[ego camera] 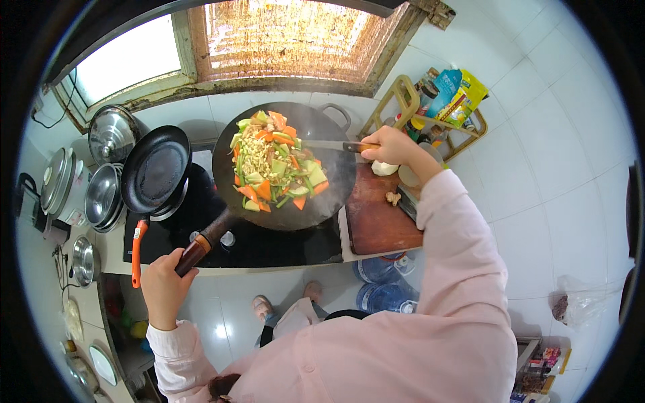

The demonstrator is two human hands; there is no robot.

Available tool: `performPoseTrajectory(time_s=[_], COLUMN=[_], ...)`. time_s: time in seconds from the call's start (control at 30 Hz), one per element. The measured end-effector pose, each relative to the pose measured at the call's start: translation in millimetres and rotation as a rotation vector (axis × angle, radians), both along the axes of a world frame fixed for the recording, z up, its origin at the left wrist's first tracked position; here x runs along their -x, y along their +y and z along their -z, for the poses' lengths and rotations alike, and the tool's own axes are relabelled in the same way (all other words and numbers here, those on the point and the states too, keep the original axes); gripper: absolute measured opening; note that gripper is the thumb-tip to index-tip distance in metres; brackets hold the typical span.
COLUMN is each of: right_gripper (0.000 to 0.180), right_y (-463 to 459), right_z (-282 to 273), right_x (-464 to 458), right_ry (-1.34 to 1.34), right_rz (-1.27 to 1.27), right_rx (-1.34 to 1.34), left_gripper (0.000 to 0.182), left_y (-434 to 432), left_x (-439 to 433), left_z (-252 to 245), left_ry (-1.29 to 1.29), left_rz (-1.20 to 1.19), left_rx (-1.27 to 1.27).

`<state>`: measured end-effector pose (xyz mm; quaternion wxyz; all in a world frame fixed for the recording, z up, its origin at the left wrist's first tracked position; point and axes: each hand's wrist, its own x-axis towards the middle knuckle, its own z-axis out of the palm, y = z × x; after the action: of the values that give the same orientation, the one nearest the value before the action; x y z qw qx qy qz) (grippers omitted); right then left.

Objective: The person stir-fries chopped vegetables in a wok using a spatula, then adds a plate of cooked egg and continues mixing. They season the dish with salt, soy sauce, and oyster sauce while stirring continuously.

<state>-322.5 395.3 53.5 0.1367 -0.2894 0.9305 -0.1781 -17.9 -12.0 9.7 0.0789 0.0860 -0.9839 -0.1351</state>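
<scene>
My left hand (169,287) grips the wooden handle (193,256) of a large dark wok (332,176) over the black cooktop (282,249). In my right hand (395,147) is the wooden grip of a metal spatula (322,144), which reaches over the wok's right side; its blade is hidden among the food. A heap of vegetables (274,166) lies in the wok: orange slices that look like carrot, pale green slices, green pieces of stalk or bean and pale bean sprouts. Steam rises at the wok's right side.
Left of the wok, a black frying pan (157,169) with an orange handle rests on the cooktop, near stacked metal bowls (101,194). To the right, a cutting board (378,221) bears a piece of ginger (393,198). A rack (410,101) of bottles and packets stands behind it.
</scene>
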Motion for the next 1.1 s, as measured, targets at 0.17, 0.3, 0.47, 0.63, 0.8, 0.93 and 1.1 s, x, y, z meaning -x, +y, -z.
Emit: performPoseTrajectory(time_s=[0.17, 0.3, 0.47, 0.63, 0.8, 0.93, 1.1], right_gripper=[0.019, 0.028, 0.023, 0.036, 0.027, 0.022, 0.030], right_y=[-3.2, 0.8, -1.5, -12.5, -2.5, 2.6, 7.1], right_z=[-57.8, -100.3, -120.7, -65.7, 2.2, -11.9, -57.5], right_x=[-78.9, -101.1, -20.3, 58.8, 29.9, -29.8, -100.8], right_ry=[0.548, 0.725, 0.297, -0.448, -0.489, 0.265, 0.621], right_rz=[-0.070, -0.100, 0.081, 0.320, 0.213, -0.149, -0.146], right_rx=[-0.409, -0.571, -0.586, -0.613, 0.022, -0.023, -0.434], left_gripper=[0.041, 0.043, 0.042, 0.042, 0.042, 0.042, 0.043], left_y=[2.9, 2.8, 0.4, 1.1, 1.3, 3.3, 3.4], left_x=[1.2, 2.3, 1.5, 1.0, -1.1, -1.0, 0.5], left_z=[0.5, 1.5, 1.9, 2.1, 0.7, 0.6, 2.5], left_ry=[0.008, -0.004, -0.011, 0.041, 0.005, 0.011, -0.013], left_rz=[-0.046, -0.045, -0.035, -0.025, -0.027, -0.030, -0.058], left_rx=[-0.049, -0.051, -0.049, -0.026, -0.012, -0.034, -0.059])
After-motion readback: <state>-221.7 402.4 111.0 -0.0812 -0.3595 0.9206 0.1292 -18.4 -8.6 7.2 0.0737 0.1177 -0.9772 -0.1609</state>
